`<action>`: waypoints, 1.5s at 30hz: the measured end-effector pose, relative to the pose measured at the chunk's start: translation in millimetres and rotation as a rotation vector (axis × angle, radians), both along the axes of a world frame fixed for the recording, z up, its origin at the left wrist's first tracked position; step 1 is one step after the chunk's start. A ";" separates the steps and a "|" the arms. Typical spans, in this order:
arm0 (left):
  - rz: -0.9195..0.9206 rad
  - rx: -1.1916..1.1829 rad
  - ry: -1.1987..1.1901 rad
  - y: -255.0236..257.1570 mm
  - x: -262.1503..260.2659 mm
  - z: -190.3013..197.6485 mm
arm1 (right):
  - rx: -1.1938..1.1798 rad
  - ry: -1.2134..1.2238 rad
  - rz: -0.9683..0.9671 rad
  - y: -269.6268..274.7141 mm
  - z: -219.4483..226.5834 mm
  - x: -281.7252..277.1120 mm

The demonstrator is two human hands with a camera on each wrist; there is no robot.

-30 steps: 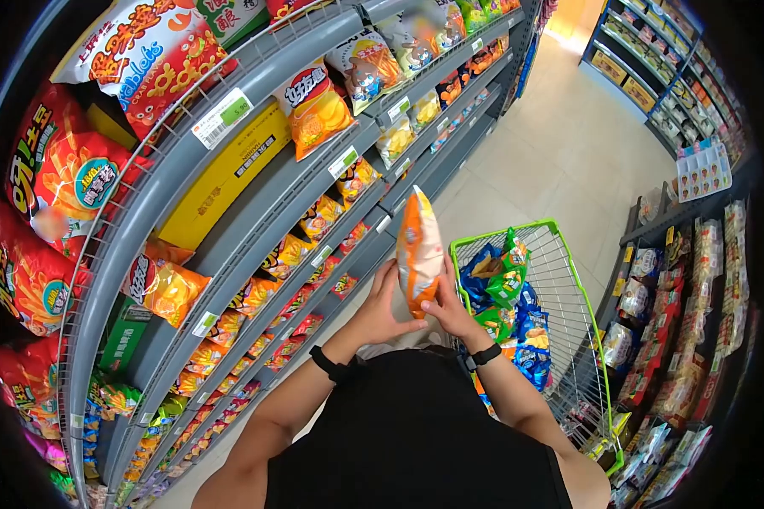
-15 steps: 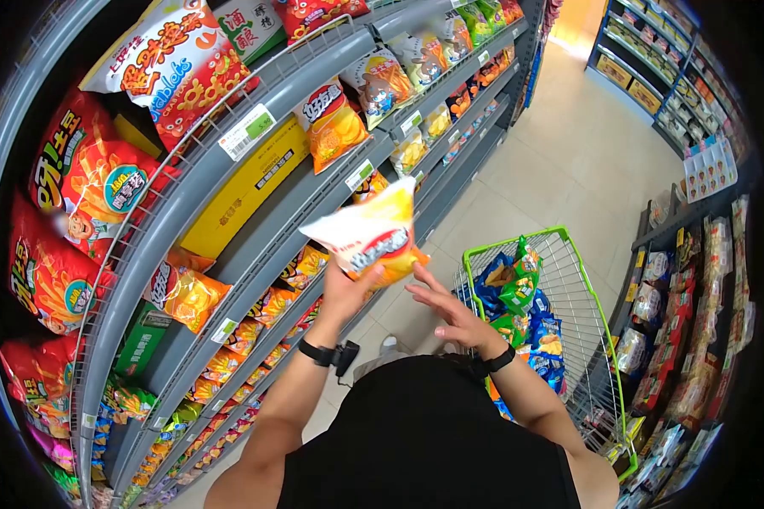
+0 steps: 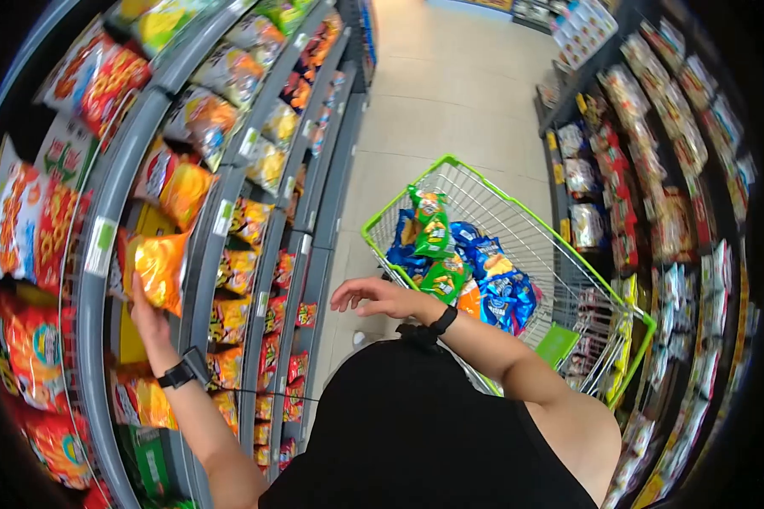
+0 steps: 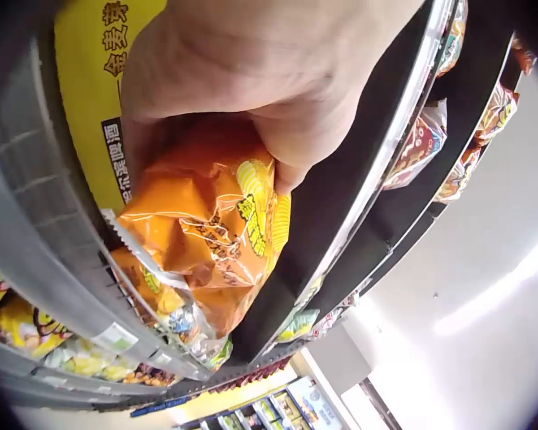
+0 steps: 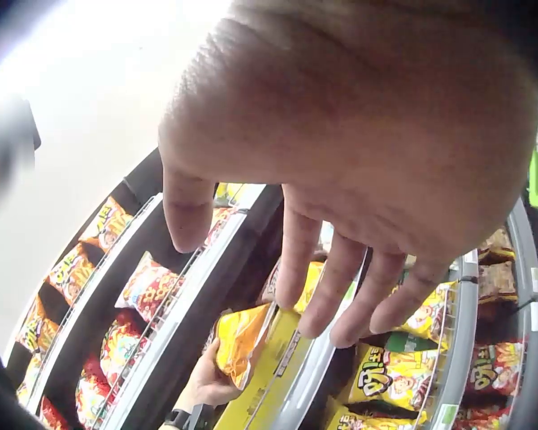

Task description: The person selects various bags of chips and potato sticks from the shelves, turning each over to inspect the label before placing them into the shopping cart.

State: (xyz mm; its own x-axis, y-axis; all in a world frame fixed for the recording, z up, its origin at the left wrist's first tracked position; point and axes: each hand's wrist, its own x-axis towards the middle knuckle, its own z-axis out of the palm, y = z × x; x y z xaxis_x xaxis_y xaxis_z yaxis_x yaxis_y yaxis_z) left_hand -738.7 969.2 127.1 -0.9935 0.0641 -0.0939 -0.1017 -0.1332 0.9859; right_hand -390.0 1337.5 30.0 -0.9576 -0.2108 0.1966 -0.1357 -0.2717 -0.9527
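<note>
My left hand (image 3: 151, 324) grips an orange bag of chips (image 3: 163, 270) at the shelf on the left, its arm stretched out. In the left wrist view the thumb and fingers hold the chip bag (image 4: 206, 237) by its near end, inside the shelf bay beside a yellow carton (image 4: 94, 81). Another orange chip bag (image 3: 187, 193) stands just beyond it on the same shelf. My right hand (image 3: 380, 299) hovers in front of my body near the cart, holding nothing. Its fingers (image 5: 309, 278) hang loosely spread in the right wrist view.
A green-rimmed shopping cart (image 3: 505, 198) stands at my right, holding several green and blue snack bags (image 3: 433, 222). Shelves of snack bags line the left, with a wire rail and price tags (image 3: 102, 237) along their edges. Packaged foods (image 3: 624, 174) hang on the right-hand rack. A tiled aisle (image 3: 450, 93) runs ahead.
The chip bag has gone from in front of my chest to the left shelf in my left hand. My right hand has let go of it and drawn back. The view has turned.
</note>
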 end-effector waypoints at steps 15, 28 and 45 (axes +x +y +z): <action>-0.082 -0.291 0.031 -7.0 -33.4 -30.9 | -0.054 -0.479 -1.505 160.0 -103.4 178.9; 0.227 -0.681 0.344 -5.9 -17.5 -42.3 | 0.107 -0.940 -1.026 59.5 -262.7 243.9; -0.165 -0.528 0.817 89.6 177.9 -38.6 | -0.025 -0.615 -0.920 201.6 -131.2 218.1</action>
State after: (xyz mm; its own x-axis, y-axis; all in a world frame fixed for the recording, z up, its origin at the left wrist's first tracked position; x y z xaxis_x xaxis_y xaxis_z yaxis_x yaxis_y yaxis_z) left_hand -560.9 1058.8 88.5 -0.7480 0.3550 0.5608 0.6592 0.2992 0.6899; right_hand -171.9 1539.1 -101.3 -0.6826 0.6289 -0.3722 0.1991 -0.3301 -0.9227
